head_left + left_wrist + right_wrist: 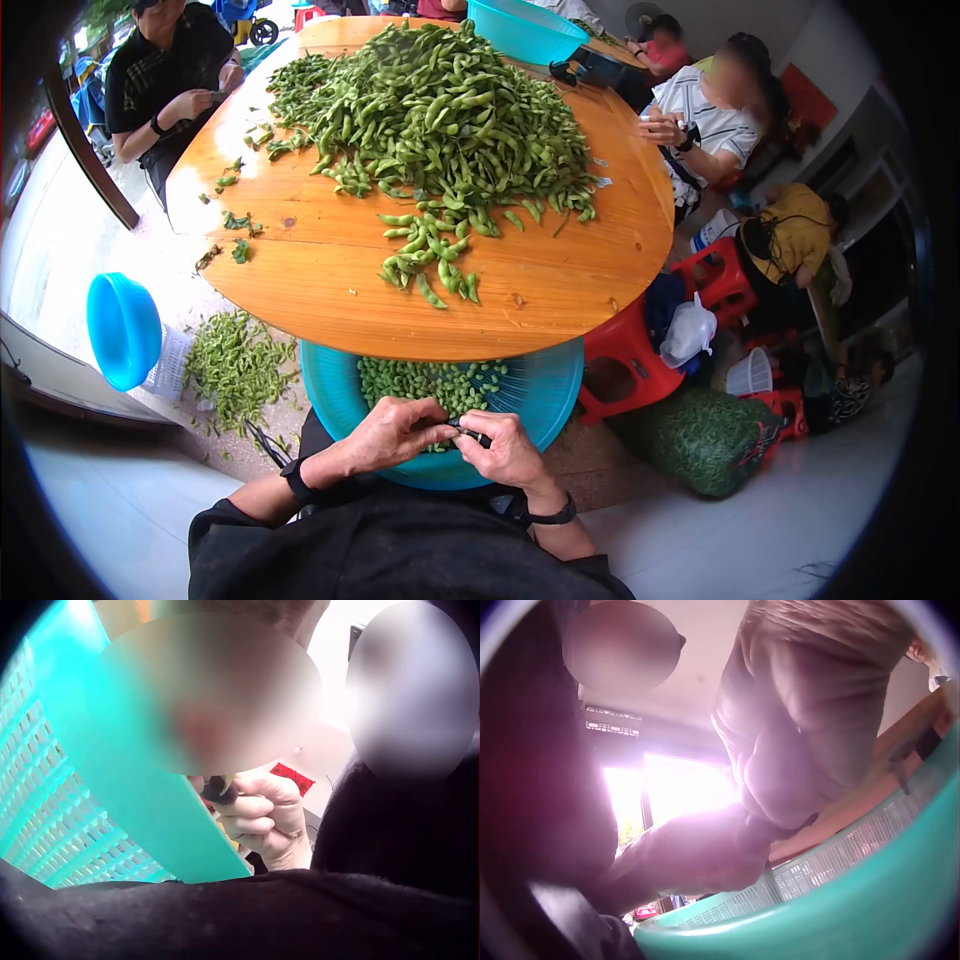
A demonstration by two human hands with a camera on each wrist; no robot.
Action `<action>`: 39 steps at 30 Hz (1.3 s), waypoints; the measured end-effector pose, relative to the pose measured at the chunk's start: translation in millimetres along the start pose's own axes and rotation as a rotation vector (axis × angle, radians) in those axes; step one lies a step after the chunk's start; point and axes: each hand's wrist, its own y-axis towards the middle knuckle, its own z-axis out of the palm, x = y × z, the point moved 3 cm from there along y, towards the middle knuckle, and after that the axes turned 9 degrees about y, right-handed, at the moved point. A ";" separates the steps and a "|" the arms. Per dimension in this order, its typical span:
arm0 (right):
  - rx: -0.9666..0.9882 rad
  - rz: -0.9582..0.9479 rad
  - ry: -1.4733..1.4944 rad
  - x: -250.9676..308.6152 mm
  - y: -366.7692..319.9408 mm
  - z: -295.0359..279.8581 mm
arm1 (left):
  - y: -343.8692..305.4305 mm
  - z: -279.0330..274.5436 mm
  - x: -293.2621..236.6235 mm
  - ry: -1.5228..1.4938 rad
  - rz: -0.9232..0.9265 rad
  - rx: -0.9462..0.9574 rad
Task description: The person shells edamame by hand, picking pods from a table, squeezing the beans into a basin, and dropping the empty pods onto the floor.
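Low over a turquoise strainer basin (330,400), both hands meet fingertip to fingertip. My left hand (395,437) pinches what looks like an edamame pod, mostly hidden by the fingers; a pale yellow-green sliver (226,780) shows in the left wrist view. My right hand (503,452) has its fingers curled around a small black piece (472,434), whose exact kind I cannot tell. Shelled green beans (425,380) lie in the basin below the hands. Ahead, a big heap of edamame pods (450,110) covers much of the wooden table (560,290).
The table edge overhangs the basin's far side. Pods or husks (238,365) are scattered on the floor at left, near a blue basin (124,330). Red stools (630,365) and a full green mesh sack (695,440) stand at right. Other people sit around the table.
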 end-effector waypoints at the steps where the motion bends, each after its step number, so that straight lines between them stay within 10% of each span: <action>1: 0.008 -0.008 -0.036 2.1 1.3 -1.7 | 0.4 0.0 -1.8 0.028 0.019 -0.003; 6: 0.086 0.142 0.036 3.8 7.2 -23.5 | 12.7 0.0 -15.7 0.100 0.005 0.076; 8: 0.055 -0.094 -0.129 22.6 15.9 -51.1 | 22.9 4.1 -23.4 -0.027 0.154 -0.007; 14: -0.416 0.089 0.389 52.3 24.9 -169.7 | 28.0 14.2 -38.8 -0.199 0.135 0.107; 18: -0.005 0.185 -0.053 83.7 17.7 -120.3 | 27.3 11.2 -31.7 -0.389 -0.036 0.035; 20: 0.053 -0.056 -0.271 73.6 24.9 -91.0 | 29.8 6.5 -36.0 -0.379 0.016 -0.086; 30: -0.248 -0.174 -0.290 39.3 19.4 -12.4 | 26.4 9.5 -10.9 -0.283 -0.136 -0.195; 39: -0.107 -0.121 -0.279 11.6 -0.3 -4.9 | 14.1 11.3 -10.9 0.072 0.161 -0.054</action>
